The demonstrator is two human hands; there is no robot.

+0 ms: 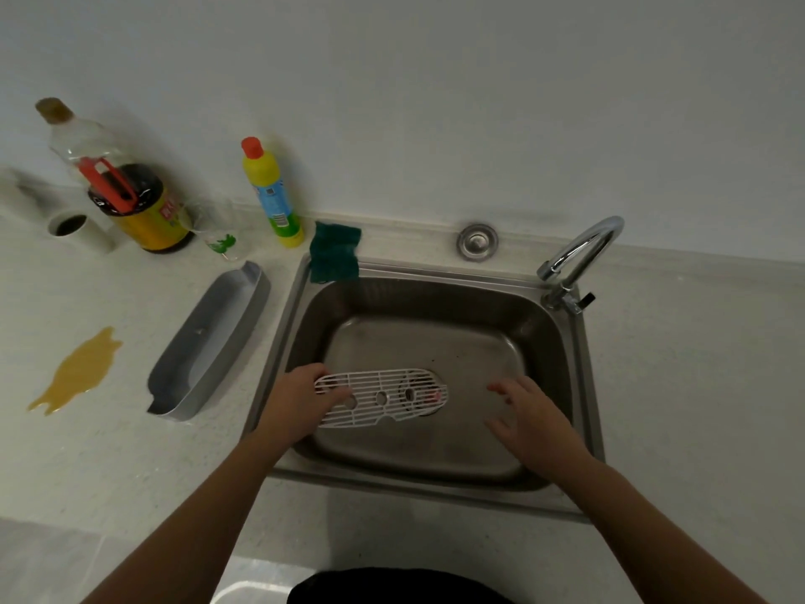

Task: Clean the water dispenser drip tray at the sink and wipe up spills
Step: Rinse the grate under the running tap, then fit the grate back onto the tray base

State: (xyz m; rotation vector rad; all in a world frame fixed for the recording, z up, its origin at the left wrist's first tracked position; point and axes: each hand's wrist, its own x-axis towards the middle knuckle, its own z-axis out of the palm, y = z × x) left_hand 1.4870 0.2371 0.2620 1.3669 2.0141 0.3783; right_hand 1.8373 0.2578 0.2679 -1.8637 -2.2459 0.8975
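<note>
My left hand (300,405) grips the left end of a white slotted drip tray grate (383,398) and holds it over the steel sink (562,342), above the drain. My right hand (533,418) hovers open to the right of the grate, fingers spread, touching nothing. The grey drip tray base (209,342) lies on the counter left of the sink. A yellow-brown spill (78,370) spreads on the counter further left. A green scouring cloth (335,252) lies at the sink's back left corner.
A chrome tap (579,255) stands at the sink's back right, a round metal plug (478,241) behind the basin. A yellow detergent bottle (272,194), a dark sauce bottle (130,198), a small glass (222,241) and a white cup (72,226) stand along the wall.
</note>
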